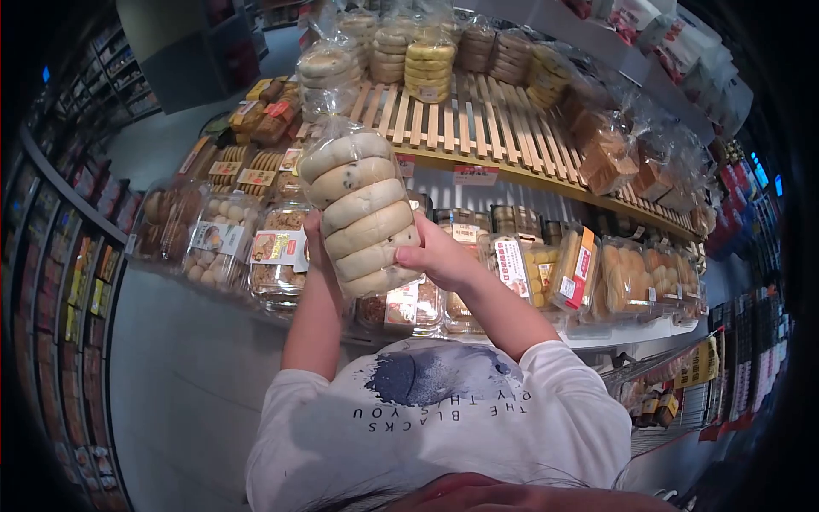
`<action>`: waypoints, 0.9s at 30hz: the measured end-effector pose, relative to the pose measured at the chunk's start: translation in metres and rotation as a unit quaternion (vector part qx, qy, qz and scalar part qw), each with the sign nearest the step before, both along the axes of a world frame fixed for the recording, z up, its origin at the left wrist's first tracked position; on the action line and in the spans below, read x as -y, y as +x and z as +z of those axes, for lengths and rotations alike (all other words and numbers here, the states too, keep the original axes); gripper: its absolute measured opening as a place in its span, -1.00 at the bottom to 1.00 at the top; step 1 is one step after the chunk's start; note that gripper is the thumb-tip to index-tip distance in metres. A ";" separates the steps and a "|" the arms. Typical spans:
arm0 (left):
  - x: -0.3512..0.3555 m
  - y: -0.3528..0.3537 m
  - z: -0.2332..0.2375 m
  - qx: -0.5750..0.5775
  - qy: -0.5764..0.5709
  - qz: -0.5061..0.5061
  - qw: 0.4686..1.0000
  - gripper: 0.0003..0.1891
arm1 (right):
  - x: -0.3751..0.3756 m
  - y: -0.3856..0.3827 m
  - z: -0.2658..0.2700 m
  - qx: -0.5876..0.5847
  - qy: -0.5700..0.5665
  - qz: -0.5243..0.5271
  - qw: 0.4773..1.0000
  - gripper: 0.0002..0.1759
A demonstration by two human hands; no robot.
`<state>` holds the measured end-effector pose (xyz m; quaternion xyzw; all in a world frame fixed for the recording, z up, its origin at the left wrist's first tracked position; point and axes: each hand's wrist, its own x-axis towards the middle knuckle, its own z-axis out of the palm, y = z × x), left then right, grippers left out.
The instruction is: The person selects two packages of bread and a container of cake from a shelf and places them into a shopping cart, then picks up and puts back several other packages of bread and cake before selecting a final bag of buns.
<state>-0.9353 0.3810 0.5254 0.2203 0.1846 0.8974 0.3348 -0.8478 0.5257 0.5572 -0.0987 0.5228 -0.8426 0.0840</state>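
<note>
Between my two hands is a clear plastic bag of pale round buns (363, 200), several stacked in a column and some dotted with dark bits. The bag is tilted, its gathered top pointing up toward the shelf. My left hand (314, 239) grips the lower left side of the bag, its fingers mostly hidden behind it. On the lower right side my right hand (435, 256) closes round the bag, thumb pressed on the front. Behind the bag is a slatted wooden shelf (426, 115) bearing similar bagged buns (390, 53) and yellow ones (428, 72).
Clear boxes of pastries (217, 243) line the lower ledge, with packed rolls (627, 277) farther right. Bagged bread loaves (606, 149) stand on the right of the slatted shelf. A wire cart (674, 410) holding goods is at lower right. Stocked shelving (68, 282) runs along the left.
</note>
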 end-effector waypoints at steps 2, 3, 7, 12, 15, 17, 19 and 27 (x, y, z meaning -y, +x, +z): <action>0.007 0.000 0.012 -0.023 -0.101 0.005 0.995 -0.29 | -0.001 0.001 0.003 0.015 0.028 -0.060 0.998 -0.04; 0.006 -0.003 0.011 -0.042 -0.110 0.045 0.992 -0.28 | -0.002 0.001 0.001 0.013 0.057 -0.094 0.994 -0.04; 0.000 -0.011 -0.003 -0.096 -0.144 0.114 0.978 -0.18 | 0.003 -0.002 0.003 -0.052 0.166 -0.207 0.963 0.01; -0.006 -0.015 -0.021 -0.041 -0.144 0.112 0.982 -0.12 | 0.000 -0.003 0.006 -0.134 0.448 -0.259 0.845 0.10; -0.010 -0.012 -0.016 -0.073 -0.119 0.107 0.984 -0.13 | -0.003 -0.001 0.014 -0.166 0.509 -0.254 0.805 0.13; -0.016 -0.008 -0.018 -0.052 -0.101 0.135 0.984 -0.14 | -0.005 0.001 0.021 -0.190 0.535 -0.256 0.782 0.14; -0.020 -0.009 -0.021 -0.029 -0.078 0.142 0.986 -0.14 | -0.005 0.003 0.025 -0.215 0.567 -0.266 0.749 0.16; -0.035 -0.021 -0.033 -0.014 -0.008 0.088 0.996 -0.12 | -0.030 0.015 0.040 -0.227 0.606 -0.165 0.744 0.14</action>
